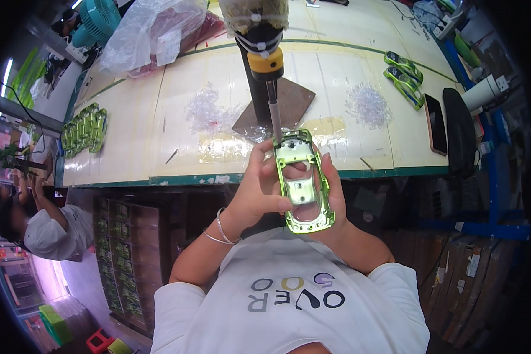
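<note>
Just past the table's front edge I hold a shiny green toy car body shell, its hollow inner side facing up. Gripping its left side is my left hand, the thumb pressed on the frame near the lower window. My right hand is closed around the right side, with some fingers hidden beneath the shell. A hanging power screwdriver with a yellow collar comes down from above. Its long bit reaches the shell's far left corner; whether it touches a screw is too small to tell.
A brown square plate lies behind the bit, between heaps of small clear plastic pieces. Green car shells sit at left and right, near a phone. A plastic bag and fan stand far left; another person works at left.
</note>
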`<state>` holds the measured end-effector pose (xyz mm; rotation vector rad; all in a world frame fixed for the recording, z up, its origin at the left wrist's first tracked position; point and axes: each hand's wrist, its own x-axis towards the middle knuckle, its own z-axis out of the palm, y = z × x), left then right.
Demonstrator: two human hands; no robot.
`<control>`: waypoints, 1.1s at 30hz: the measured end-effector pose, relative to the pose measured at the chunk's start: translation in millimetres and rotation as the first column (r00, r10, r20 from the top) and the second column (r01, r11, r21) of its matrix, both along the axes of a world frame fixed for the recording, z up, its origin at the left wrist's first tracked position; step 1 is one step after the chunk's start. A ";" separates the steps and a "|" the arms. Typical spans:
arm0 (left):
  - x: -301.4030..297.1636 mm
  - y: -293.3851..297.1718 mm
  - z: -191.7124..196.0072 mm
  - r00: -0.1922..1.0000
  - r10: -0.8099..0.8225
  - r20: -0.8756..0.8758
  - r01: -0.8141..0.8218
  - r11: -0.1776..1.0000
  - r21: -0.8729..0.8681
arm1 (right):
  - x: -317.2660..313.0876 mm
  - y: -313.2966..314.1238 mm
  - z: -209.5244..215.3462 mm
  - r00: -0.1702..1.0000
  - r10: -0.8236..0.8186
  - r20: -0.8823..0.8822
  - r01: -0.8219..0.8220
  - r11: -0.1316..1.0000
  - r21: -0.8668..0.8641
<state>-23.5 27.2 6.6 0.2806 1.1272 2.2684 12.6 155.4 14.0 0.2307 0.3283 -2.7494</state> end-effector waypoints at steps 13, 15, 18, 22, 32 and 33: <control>6.0 -0.3 -0.6 0.998 0.003 -0.057 -0.005 0.999 -0.032 | -9.4 6.3 -15.2 1.000 0.001 -0.022 0.005 0.963 0.269; 5.6 -8.7 -10.0 0.991 -0.004 -0.130 -0.006 0.997 -0.075 | -13.9 14.7 -22.1 0.992 0.117 0.043 -0.121 0.986 0.113; 11.9 -16.8 -12.4 0.977 0.017 -0.213 -0.039 0.994 -0.102 | -21.6 20.7 -15.3 0.959 0.251 0.133 -0.254 0.967 0.004; 17.0 -25.3 -4.2 0.949 -0.032 -0.313 -0.001 0.995 -0.103 | -26.8 28.9 -7.9 0.900 0.434 0.044 -0.426 0.896 -0.124; 18.5 -31.1 -2.5 0.872 -0.068 -0.485 0.009 0.992 -0.123 | -28.7 31.6 -3.7 0.901 0.422 0.101 -0.381 0.881 -0.281; 18.2 -31.7 -1.3 0.871 -0.080 -0.486 0.017 0.991 -0.134 | -29.4 32.4 -4.9 0.898 0.427 0.109 -0.384 0.879 -0.282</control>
